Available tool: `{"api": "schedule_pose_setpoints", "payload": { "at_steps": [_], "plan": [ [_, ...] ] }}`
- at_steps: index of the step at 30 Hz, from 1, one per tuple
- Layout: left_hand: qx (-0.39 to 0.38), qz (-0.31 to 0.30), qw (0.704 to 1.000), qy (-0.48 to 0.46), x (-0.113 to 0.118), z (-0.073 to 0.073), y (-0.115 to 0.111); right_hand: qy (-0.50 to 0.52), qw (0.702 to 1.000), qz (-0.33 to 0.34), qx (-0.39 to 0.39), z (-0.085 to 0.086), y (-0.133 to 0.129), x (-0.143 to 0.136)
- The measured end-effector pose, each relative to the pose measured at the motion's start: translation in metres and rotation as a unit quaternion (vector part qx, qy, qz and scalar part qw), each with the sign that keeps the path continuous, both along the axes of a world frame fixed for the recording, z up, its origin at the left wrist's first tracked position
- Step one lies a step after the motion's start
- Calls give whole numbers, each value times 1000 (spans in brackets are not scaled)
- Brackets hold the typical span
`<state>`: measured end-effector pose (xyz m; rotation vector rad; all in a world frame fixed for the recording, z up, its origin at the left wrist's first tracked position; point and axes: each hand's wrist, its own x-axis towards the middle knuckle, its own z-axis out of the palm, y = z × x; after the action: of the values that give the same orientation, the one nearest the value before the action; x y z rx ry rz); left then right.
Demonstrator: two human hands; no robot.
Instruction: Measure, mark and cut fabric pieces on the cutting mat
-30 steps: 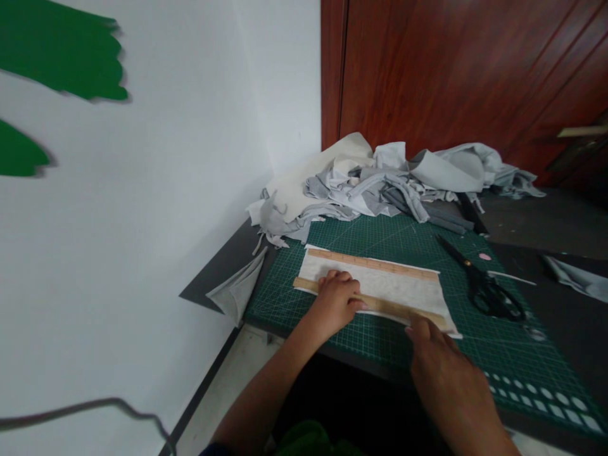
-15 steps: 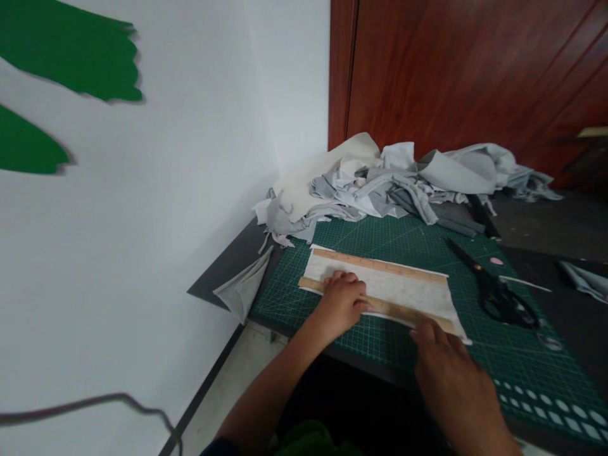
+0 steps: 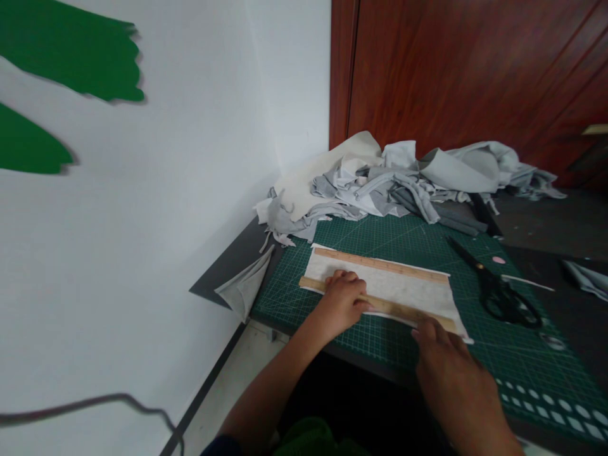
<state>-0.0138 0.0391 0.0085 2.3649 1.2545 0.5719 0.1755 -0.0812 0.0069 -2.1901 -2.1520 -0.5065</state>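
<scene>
A white cloth piece [image 3: 380, 281] lies on the green cutting mat [image 3: 380, 345]. Along its far edge rests one wooden ruler [image 3: 380, 263]. Another wooden ruler [image 3: 399, 309] lies along the near edge. My left hand [image 3: 342, 303] is closed round this near ruler at its left half, fingers over the top and thumb at the front. My right hand [image 3: 451, 370] is at the right end of the near ruler and the cloth edge, fingers bent together; what its fingertips pinch is hidden. Black scissors [image 3: 498, 288] lie on the mat to the right.
A heap of grey and white fabric scraps [image 3: 370, 183] lines the back of the table. A folded grey cloth [image 3: 246, 286] hangs over the left edge beside the white wall. A pink disc [image 3: 498, 259] and a thin white strip [image 3: 528, 282] lie near the scissors.
</scene>
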Motion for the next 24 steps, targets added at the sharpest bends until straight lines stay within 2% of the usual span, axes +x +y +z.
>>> {"api": "schedule_pose_setpoints", "payload": {
  "at_steps": [20, 24],
  "plan": [
    [14, -3, 1000, 18, 1, 2, -1, -9, 1000, -8, 0, 2, 1, -1],
    [31, 22, 999, 35, 7, 3, -4, -7, 1000, -9, -17, 6, 2, -3]
  ]
}}
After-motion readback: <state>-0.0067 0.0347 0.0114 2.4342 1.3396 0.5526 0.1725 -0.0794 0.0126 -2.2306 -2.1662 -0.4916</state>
